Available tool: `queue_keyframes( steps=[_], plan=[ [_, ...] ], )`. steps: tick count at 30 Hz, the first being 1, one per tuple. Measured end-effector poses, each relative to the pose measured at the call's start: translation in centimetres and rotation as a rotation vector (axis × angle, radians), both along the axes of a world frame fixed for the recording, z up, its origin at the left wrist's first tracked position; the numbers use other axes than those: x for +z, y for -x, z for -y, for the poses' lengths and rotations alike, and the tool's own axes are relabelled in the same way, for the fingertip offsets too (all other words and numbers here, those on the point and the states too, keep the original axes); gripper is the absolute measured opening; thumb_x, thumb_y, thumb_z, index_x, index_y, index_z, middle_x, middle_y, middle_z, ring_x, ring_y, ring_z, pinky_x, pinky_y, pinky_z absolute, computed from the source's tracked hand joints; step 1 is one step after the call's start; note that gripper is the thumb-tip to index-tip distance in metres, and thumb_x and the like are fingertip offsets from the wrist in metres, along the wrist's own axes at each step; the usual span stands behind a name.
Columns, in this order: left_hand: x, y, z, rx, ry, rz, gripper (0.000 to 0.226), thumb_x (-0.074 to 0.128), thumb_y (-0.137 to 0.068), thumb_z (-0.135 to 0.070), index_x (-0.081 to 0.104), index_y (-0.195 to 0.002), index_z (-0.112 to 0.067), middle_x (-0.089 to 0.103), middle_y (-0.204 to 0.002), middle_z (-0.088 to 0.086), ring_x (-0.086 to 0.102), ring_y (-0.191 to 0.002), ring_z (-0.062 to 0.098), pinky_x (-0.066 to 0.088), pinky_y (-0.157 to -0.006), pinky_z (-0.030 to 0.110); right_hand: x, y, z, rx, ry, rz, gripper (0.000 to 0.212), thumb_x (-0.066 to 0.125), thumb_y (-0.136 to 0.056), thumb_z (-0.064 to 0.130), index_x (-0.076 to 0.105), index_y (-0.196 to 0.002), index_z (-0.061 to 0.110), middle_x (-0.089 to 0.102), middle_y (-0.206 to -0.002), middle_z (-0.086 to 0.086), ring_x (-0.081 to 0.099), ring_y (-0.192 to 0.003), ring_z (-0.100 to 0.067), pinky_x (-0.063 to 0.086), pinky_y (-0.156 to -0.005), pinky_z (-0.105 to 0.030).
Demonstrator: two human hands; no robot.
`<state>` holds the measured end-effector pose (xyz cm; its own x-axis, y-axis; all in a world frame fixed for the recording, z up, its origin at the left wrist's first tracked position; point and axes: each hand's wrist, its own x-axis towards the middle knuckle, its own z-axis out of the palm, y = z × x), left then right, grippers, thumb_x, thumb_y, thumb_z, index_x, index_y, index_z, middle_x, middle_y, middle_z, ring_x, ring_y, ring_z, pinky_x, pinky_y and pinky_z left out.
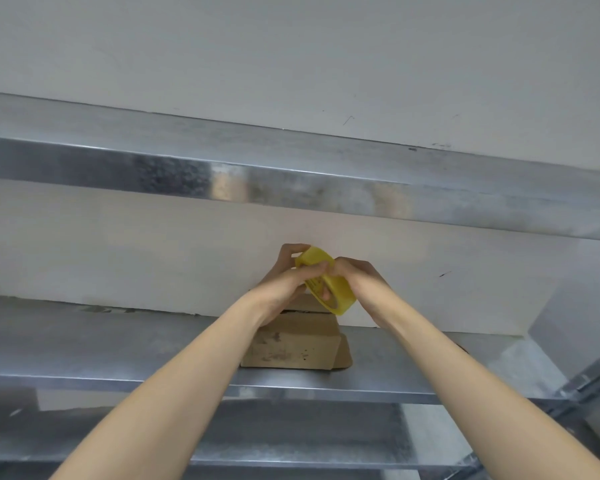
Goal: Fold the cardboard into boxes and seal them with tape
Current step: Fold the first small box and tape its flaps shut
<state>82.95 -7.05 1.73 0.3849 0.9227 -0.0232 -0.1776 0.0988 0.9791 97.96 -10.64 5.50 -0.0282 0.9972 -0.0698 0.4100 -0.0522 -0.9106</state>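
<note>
**Yellow tape poised over a brown box**

Two bare forearms reach up and away from me toward the steel shelf (118, 348). They meet at a yellow tape roll (338, 296), which is held tilted in the air just above the cardboard box (291, 344).

The left hand (281, 285) is wrapped round the roll. Its thumb (312, 270) lies across the near face and its other fingers curl over the far top edge. The right hand (359, 277) is also closed on the roll from the other side, knuckles bunched tight. One fingertip seems to show through the core, though I cannot tell whether it is picking at the loose end of the tape.

The box sits on the shelf under the hands, close to the white wall (153, 244). A dark gap shows along its top seam, and a side flap (343, 356) juts out at the lower right.

My guess is that the tape is about to be started. Neither hand is holding the box, so a hard pull could drag it along the slick metal or lift the top flaps. The tape could also fold back on itself and stick, or go down crooked over the open seam.

A second steel shelf (291, 174) runs across above.
</note>
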Motion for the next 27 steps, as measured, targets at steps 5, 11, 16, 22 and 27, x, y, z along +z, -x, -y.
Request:
queue_keyframes(
  steps=[5, 11, 16, 22, 27],
  plan=[
    [-0.4, 0.5, -0.5, 0.005, -0.023, 0.031, 0.055, 0.072, -0.080, -0.044, 0.047, -0.126, -0.027, 0.051, -0.133, 0.000, 0.049, -0.126, 0.010, 0.034, -0.113, 0.035, 0.5, 0.0, 0.0, 0.014, 0.000, -0.024, 0.024, 0.047, -0.089, 0.020, 0.057, -0.069, 0.013, 0.065, -0.064, -0.002, 0.058, -0.062, -0.008, 0.040, -0.068, -0.025],
    [-0.2, 1.1, -0.2, -0.085, 0.153, 0.012, 0.052, 0.048, -0.095, -0.052, 0.058, -0.128, -0.012, 0.065, -0.122, 0.010, 0.062, -0.115, 0.027, 0.048, -0.101, 0.042, 0.0, -0.1, 0.1, 0.021, 0.009, -0.061, 0.033, 0.046, -0.071, 0.032, 0.059, -0.079, 0.002, 0.061, -0.070, -0.011, 0.055, -0.075, -0.023, 0.041, -0.073, -0.036],
    [-1.1, 0.9, -0.5, -0.082, 0.153, 0.179, 0.047, 0.069, -0.086, -0.036, 0.048, -0.122, -0.014, 0.052, -0.127, 0.020, 0.058, -0.118, 0.036, 0.052, -0.093, 0.055, 0.4, -0.1, -0.4, -0.031, 0.046, 0.006, 0.024, 0.045, -0.088, 0.027, 0.054, -0.074, 0.010, 0.059, -0.073, -0.009, 0.052, -0.076, -0.019, 0.039, -0.073, -0.031],
    [-0.6, 0.4, -0.3, -0.082, -0.092, -0.068, 0.030, 0.069, -0.087, -0.028, 0.055, -0.112, -0.023, 0.059, -0.116, 0.002, 0.061, -0.103, 0.014, 0.050, -0.093, 0.028, 0.2, -0.1, -0.8, -0.034, 0.099, 0.064, 0.019, 0.045, -0.091, 0.024, 0.054, -0.077, 0.013, 0.056, -0.078, -0.006, 0.050, -0.074, -0.017, 0.037, -0.070, -0.029],
    [-1.3, 1.2, -0.9, -0.074, 0.172, -0.060, 0.051, 0.035, -0.099, -0.054, 0.052, -0.133, -0.020, 0.059, -0.132, 0.007, 0.059, -0.116, 0.015, 0.045, -0.102, 0.034, 0.2, -0.7, -0.4, -0.045, 0.037, -0.044, 0.027, 0.043, -0.070, 0.036, 0.054, -0.069, 0.010, 0.061, -0.069, -0.010, 0.051, -0.074, -0.021, 0.038, -0.074, -0.034]
  ],
)
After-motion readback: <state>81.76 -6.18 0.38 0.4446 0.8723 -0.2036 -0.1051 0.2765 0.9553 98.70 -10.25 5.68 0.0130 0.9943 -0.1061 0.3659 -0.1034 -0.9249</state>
